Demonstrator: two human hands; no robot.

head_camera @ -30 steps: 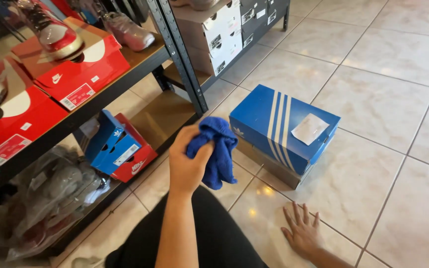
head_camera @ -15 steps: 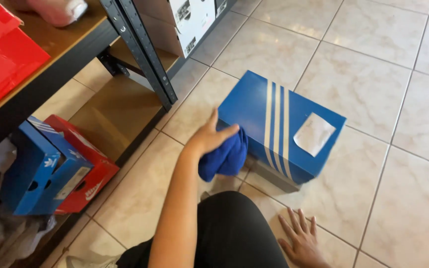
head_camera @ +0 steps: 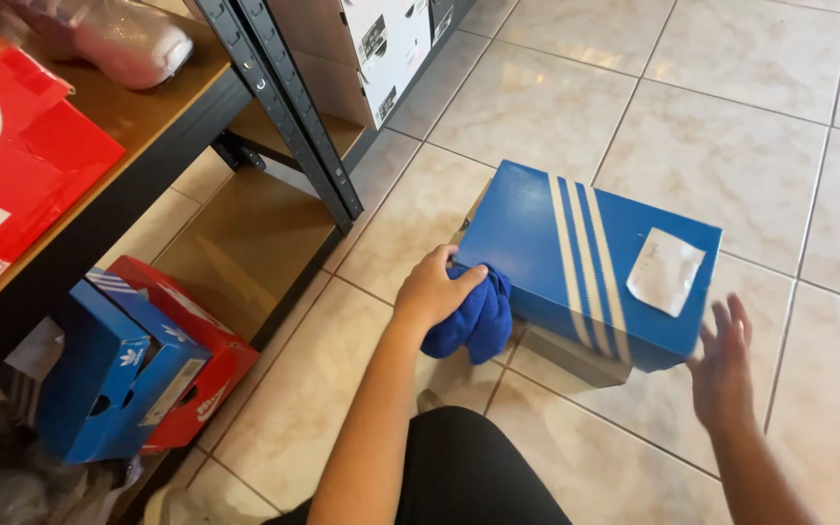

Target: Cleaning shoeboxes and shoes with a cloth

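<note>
Left hand (head_camera: 432, 290) grips blue cloth (head_camera: 473, 316) against blue shoebox (head_camera: 585, 262) (striped lid); right hand (head_camera: 721, 365) open, empty.

Blue striped shoebox (head_camera: 585, 262) with white label (head_camera: 666, 271) on floor.

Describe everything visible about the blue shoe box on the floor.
The blue shoe box is a closed cardboard carton with three pale stripes across its lid and a white paper label toward one end. It sits on the beige tiled floor, beside the dark metal shelf post, its lid tilted toward the camera. The left hand presses a blue cloth against its near side; the right hand hovers open by its right corner, not clearly touching.
</note>
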